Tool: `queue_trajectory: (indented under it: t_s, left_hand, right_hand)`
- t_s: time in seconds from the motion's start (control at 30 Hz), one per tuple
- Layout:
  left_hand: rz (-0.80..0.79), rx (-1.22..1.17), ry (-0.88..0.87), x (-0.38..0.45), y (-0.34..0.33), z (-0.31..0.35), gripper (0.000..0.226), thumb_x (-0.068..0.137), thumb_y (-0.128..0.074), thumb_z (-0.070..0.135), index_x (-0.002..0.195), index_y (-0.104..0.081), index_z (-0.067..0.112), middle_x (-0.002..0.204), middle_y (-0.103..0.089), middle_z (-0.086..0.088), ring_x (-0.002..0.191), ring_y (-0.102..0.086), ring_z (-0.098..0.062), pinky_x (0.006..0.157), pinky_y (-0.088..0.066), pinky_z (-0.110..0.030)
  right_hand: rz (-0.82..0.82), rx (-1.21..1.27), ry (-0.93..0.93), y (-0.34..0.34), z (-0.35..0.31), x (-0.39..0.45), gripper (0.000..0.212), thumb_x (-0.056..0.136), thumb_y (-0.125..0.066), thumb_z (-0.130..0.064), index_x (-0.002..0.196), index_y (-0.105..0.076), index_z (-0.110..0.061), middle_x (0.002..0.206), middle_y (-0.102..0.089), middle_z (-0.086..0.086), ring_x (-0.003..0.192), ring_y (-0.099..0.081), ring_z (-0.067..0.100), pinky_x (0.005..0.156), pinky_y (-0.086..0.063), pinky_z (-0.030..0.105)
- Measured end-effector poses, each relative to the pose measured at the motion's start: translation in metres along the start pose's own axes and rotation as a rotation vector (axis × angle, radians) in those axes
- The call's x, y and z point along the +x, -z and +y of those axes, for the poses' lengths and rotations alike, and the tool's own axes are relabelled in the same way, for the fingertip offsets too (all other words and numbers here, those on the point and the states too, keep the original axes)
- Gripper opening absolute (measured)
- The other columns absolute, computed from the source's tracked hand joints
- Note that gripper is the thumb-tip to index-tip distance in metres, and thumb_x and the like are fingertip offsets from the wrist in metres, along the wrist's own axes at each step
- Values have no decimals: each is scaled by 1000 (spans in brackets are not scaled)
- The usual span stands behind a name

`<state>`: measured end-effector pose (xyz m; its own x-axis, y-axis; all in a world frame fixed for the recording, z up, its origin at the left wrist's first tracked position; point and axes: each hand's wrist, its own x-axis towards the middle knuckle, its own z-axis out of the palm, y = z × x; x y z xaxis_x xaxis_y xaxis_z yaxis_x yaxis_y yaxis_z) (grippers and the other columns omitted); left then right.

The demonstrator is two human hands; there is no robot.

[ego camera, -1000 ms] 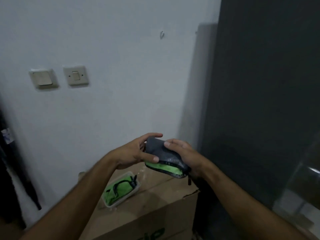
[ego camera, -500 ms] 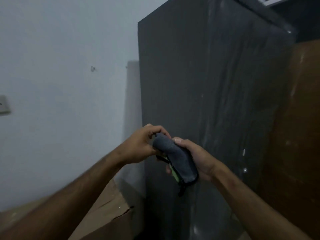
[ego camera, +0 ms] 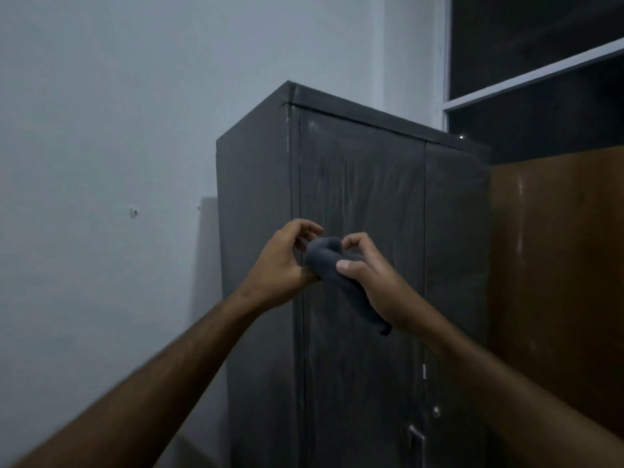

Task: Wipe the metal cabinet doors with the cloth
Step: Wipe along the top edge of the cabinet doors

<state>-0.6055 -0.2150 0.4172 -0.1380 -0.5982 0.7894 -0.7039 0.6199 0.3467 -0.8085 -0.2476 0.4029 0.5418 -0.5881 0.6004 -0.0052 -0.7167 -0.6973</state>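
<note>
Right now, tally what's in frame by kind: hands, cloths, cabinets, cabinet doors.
Hands: 2, left hand and right hand, both holding the cloth
Cloths: 1, dark grey cloth
Cabinets: 1, grey metal cabinet
Cabinet doors: 2, left door and right door
Total: 6

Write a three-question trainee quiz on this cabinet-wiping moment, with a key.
1. True or false: the cloth is pressed flat against the cabinet doors.
2. Which hand grips the cloth with the thumb on top? A) left hand B) right hand C) neither
3. Fill in: pale smears show on the ____ door.

Key:
1. False; both hands hold it bunched in front of the doors.
2. B
3. left
</note>
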Motion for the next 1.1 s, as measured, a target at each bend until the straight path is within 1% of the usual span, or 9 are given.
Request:
queue_trajectory:
  t_s: [0.13, 0.27, 0.33, 0.47, 0.63, 0.67, 0.77, 0.93, 1.1]
  left_hand:
    - [120, 95, -20, 49, 7, -4, 55, 84, -87, 30, 126, -51, 24, 113, -55, 11, 101, -56, -4, 78, -47, -15]
    - [227, 152, -80, 98, 29, -5, 51, 86, -85, 29, 124, -52, 22, 114, -55, 7, 95, -51, 0, 73, -41, -4]
    - [305, 179, -115, 123, 42, -6, 38, 94, -77, 27, 124, -54, 20, 114, -55, 7, 96, -52, 1, 74, -41, -3]
    - [530, 59, -93, 173, 61, -12, 16, 109, -52, 25, 123, -56, 17, 111, -59, 3, 95, -56, -3, 77, -48, -10]
    - [628, -46, -61, 216, 74, -19, 44, 110, -28, 40, 134, -57, 17, 135, -58, -1, 123, -53, -8, 103, -42, -20]
    - [611, -79, -68, 220, 73, -18, 49, 112, -23, 40, 136, -57, 13, 135, -58, 1, 123, -53, -1, 102, -40, -14]
    - [510, -210, -94, 229, 64, -16, 52, 117, -9, 30, 116, -59, 15, 110, -61, 8, 92, -60, 23, 78, -40, 3]
    - [551, -308, -91, 241, 62, -33, 66, 115, -3, 38, 148, -50, 3, 119, -63, 12, 94, -61, 25, 75, -41, 5]
    - [577, -339, -88, 245, 63, -39, 72, 114, -1, 45, 151, -49, 6, 131, -63, 7, 97, -64, 21, 74, -46, 2]
  right_hand:
    - [42, -113, 218, 23, -6, 47, 25, 90, -53, -31, 113, -47, -25, 91, -61, 5, 74, -63, 14, 63, -52, 31]
    - [272, -274, 479, 41, -11, 107, 25, 94, -54, -32, 114, -50, -18, 87, -61, 5, 72, -59, 21, 59, -49, 36]
    - [374, -352, 579, 52, -17, 138, 30, 96, -54, -37, 120, -51, -20, 94, -60, -2, 80, -59, 16, 66, -52, 35]
    - [486, -420, 626, 77, -29, 195, 40, 98, -52, -40, 133, -50, -20, 120, -58, -4, 105, -56, 15, 90, -51, 48]
    - [534, -592, 660, 94, -43, 248, 53, 99, -54, -27, 149, -39, -31, 133, -53, -8, 114, -39, 14, 98, -30, 41]
    - [534, -606, 667, 94, -46, 257, 59, 98, -55, -21, 152, -36, -34, 135, -52, -8, 116, -39, 16, 97, -28, 40]
    - [566, -626, 686, 90, -54, 284, 62, 96, -54, -13, 153, -36, -32, 144, -51, -3, 124, -39, 20, 101, -29, 41]
    - [632, -567, 760, 71, -57, 318, 47, 97, -47, -16, 143, -52, -19, 143, -50, 3, 125, -43, 26, 103, -37, 51]
    - [419, -762, 1036, 67, -19, 293, 46, 92, -51, -25, 137, -57, -16, 140, -52, 7, 121, -46, 28, 93, -39, 45]
